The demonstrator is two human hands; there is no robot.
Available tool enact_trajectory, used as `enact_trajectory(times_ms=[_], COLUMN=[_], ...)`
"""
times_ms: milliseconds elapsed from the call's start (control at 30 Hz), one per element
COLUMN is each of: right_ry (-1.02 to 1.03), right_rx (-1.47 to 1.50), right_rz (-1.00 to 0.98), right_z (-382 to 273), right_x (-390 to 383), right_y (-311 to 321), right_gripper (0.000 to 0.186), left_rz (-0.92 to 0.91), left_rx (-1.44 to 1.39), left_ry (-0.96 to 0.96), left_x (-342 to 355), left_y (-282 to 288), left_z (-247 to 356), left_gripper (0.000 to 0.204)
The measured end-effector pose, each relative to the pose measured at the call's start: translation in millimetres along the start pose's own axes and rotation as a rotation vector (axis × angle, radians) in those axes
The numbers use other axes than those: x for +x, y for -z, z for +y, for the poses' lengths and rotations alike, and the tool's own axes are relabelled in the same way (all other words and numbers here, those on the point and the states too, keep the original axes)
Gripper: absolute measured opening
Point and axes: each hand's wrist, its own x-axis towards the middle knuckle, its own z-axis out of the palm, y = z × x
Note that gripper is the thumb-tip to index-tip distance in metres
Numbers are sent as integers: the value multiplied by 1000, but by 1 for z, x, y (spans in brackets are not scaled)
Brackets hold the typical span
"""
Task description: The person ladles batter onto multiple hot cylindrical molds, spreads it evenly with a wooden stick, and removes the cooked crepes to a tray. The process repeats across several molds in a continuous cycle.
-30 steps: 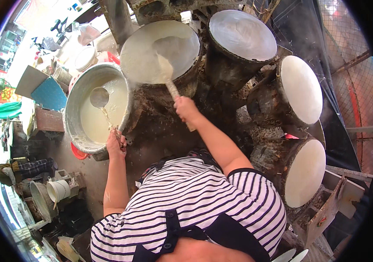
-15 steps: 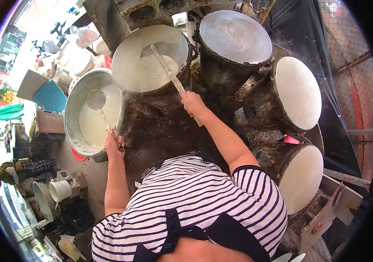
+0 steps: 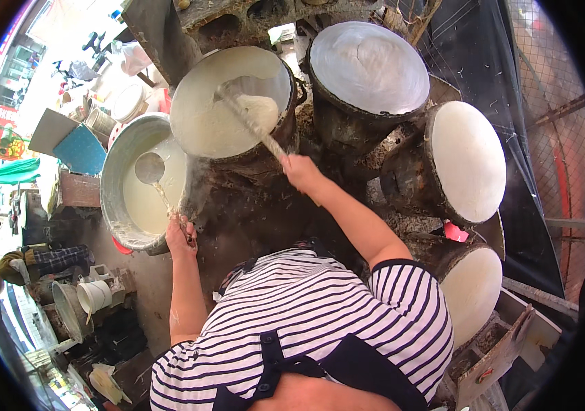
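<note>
My left hand (image 3: 181,235) is closed around the handle of a ladle (image 3: 150,168). The ladle's round bowl is over the pale, creamy liquid in a large metal basin (image 3: 112,218). My right hand (image 3: 301,173) grips a long, pale-caked stick (image 3: 259,134). Its far end reaches over the top of a dark, drum-like pot (image 3: 265,159), against a thick pale layer (image 3: 200,113). A lump of that layer (image 3: 258,109) lies beside the stick, and a bare greyish crescent shows on the right. Whether the stick's tip is under the layer I cannot tell.
Further drum-like pots stand in an arc to the right: one with a shiny grey top (image 3: 369,67), two with white tops (image 3: 467,161) (image 3: 472,294). At left are a blue board (image 3: 81,151), a white bucket (image 3: 94,296) and a wooden box (image 3: 79,190). Black sheeting (image 3: 470,75) hangs at right.
The stick's far end has shifted left and down across the pale layer, exposing more of the grey crescent. My right hand moved slightly down; the ladle stays over the basin. The whole view shifted a little.
</note>
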Motion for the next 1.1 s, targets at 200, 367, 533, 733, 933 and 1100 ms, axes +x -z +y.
enact_trajectory(times_ms=[200, 367, 533, 733, 933, 1100], right_ry=[-88, -4, -49, 35, 22, -197], right_rx=[-194, -168, -334, -536, -463, -350], right_rz=[109, -58, 173, 8, 152, 147], right_z=[-4, 15, 4, 8, -14, -18], right_x=[44, 24, 73, 74, 125, 83], right_y=[31, 18, 47, 63, 54, 22], right_gripper=[42, 40, 38, 22, 28, 57], left_rz=[18, 54, 62, 73, 95, 73], left_rx=[-29, -17, -5, -18, 6, 24], left_ry=[24, 10, 37, 41, 52, 77], left_x=[19, 18, 34, 40, 33, 52], left_y=[15, 17, 22, 33, 31, 36], left_z=[-4, 3, 3, 7, 12, -1], left_gripper=[14, 15, 16, 15, 16, 17])
